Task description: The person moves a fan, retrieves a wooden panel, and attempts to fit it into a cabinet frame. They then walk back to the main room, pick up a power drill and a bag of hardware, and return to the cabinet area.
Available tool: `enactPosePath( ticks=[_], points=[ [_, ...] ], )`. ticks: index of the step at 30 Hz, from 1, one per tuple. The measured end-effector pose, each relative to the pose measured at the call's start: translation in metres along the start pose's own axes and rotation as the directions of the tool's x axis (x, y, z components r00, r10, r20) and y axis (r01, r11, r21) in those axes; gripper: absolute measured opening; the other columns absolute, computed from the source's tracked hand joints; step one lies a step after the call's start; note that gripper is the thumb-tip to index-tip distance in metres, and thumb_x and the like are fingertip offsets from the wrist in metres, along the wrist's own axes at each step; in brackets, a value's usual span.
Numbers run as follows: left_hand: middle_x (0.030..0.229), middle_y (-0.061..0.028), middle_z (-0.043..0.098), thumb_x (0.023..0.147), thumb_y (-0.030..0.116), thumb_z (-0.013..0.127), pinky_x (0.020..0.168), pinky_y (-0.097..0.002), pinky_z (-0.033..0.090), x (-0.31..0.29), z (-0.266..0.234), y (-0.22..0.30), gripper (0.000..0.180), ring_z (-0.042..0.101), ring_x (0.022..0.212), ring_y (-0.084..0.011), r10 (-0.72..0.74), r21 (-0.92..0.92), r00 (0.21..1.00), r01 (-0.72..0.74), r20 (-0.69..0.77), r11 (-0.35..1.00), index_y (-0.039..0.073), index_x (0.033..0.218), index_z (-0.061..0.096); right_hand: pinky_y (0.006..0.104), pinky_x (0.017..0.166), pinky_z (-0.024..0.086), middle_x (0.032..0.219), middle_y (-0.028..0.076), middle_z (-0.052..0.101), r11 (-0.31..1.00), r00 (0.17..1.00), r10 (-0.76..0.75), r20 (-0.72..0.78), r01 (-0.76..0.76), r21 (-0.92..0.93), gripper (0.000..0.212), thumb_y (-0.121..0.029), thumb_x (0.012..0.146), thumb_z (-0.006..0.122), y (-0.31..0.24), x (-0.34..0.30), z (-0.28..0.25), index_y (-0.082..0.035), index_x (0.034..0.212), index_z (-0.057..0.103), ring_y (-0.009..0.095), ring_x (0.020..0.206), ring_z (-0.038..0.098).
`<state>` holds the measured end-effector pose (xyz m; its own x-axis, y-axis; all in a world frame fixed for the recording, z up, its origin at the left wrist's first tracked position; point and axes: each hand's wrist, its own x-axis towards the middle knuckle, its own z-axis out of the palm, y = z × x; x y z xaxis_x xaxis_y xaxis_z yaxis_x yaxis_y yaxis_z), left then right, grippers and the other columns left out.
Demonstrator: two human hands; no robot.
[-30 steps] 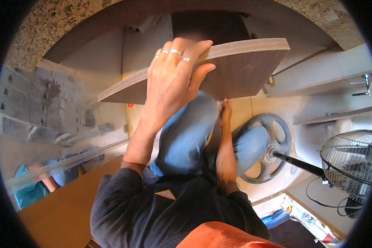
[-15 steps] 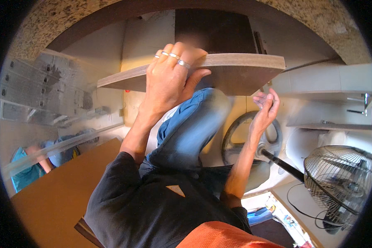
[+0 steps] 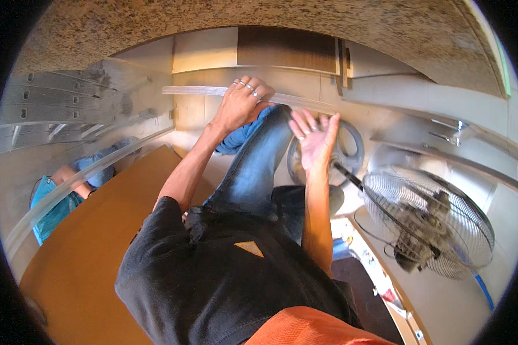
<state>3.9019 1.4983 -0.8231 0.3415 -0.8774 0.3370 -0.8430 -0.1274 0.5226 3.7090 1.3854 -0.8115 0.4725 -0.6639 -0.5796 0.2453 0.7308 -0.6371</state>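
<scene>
Showing nearly edge-on as a long, pale, blurred strip, the panel lies across the space just beyond the person's jeans, on the near side of a stone-patterned worktop. The left hand, with rings on its fingers, is closed over the panel's edge, thumb on the near side, about midway along; the right hand is spread, palm turned up and holding nothing, beside the panel's right end, though I cannot tell whether it touches. As far as progress can be judged, the panel is in one hand's grasp and no fastening shows on it; whether its lower edge rests on anything is hidden, and how much is done or left cannot be settled from this view. Beyond it, under the worktop, a dark board fills part of a pale recess. To the right stands a wire-caged fan, and to the left a broad brown board, past which a co-worker's teal garment shows. As for writing, none can be read: the panel's visible edge bears no label, the small orange triangle on the black shirt shows no legible lettering, and the coloured sheet at lower right is too small to make out.
</scene>
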Motion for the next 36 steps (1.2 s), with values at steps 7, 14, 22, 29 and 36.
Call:
enactPosePath(
  ticks=[7,14,22,29,36],
  points=[
    [0.103,-0.0071,0.059,0.082,0.021,0.071,0.081,-0.0419,0.049,-0.019,-0.012,0.009,0.029,0.056,0.096,-0.0310,-0.077,-0.003,0.994,0.078,0.079,0.997,0.011,0.106,0.059,0.0585,0.107,0.035,0.156,0.027,0.010,0.992,0.992,0.113,-0.049,-0.110,0.061,0.126,-0.074,0.078,0.061,0.015,-0.036,0.041,-0.006,0.151,-0.017,0.050,0.132,0.038],
    [0.104,-0.0094,0.059,0.078,0.016,0.071,0.083,-0.0430,0.050,-0.017,-0.001,0.037,0.035,0.056,0.098,-0.0317,-0.027,-0.069,0.970,0.045,0.242,0.997,0.011,0.110,0.059,0.0321,0.077,0.051,0.121,0.008,0.058,0.945,0.867,0.275,-0.416,-0.323,-0.048,0.059,-0.052,0.095,0.054,0.052,-0.001,0.069,-0.010,0.135,0.047,0.019,0.100,0.058],
    [0.128,-0.0192,0.058,0.082,0.003,0.057,0.098,-0.0459,0.047,-0.011,-0.003,0.029,0.050,0.056,0.118,-0.0365,-0.133,-0.039,0.708,0.221,0.694,0.974,0.007,0.132,0.052,0.0406,0.069,0.056,0.101,0.008,0.063,0.986,0.833,0.097,-0.545,-0.154,-0.059,0.027,-0.026,0.089,0.063,0.065,-0.008,0.061,-0.007,0.108,0.058,0.024,0.083,0.064],
    [0.137,-0.0166,0.053,0.085,0.002,0.055,0.105,-0.0470,0.041,-0.036,-0.037,-0.009,0.057,0.050,0.127,-0.0346,-0.088,-0.058,0.623,0.211,0.777,0.976,0.015,0.139,0.047,0.0492,0.062,0.061,0.102,0.012,0.063,0.990,0.668,0.102,-0.737,-0.141,0.009,0.038,-0.024,0.084,0.069,0.093,-0.020,0.075,-0.004,0.114,0.056,0.032,0.091,0.066],
    [0.141,-0.0144,0.051,0.086,0.001,0.056,0.106,-0.0474,0.040,0.002,-0.082,0.048,0.064,0.048,0.129,-0.0341,0.026,-0.017,0.448,-0.024,0.893,1.000,0.021,0.144,0.043,0.0524,0.066,0.062,0.108,0.015,0.061,0.944,0.541,0.316,-0.779,-0.095,0.317,0.035,-0.020,0.086,0.066,0.023,-0.096,0.094,-0.004,0.116,0.056,0.034,0.089,0.066]
  ],
)
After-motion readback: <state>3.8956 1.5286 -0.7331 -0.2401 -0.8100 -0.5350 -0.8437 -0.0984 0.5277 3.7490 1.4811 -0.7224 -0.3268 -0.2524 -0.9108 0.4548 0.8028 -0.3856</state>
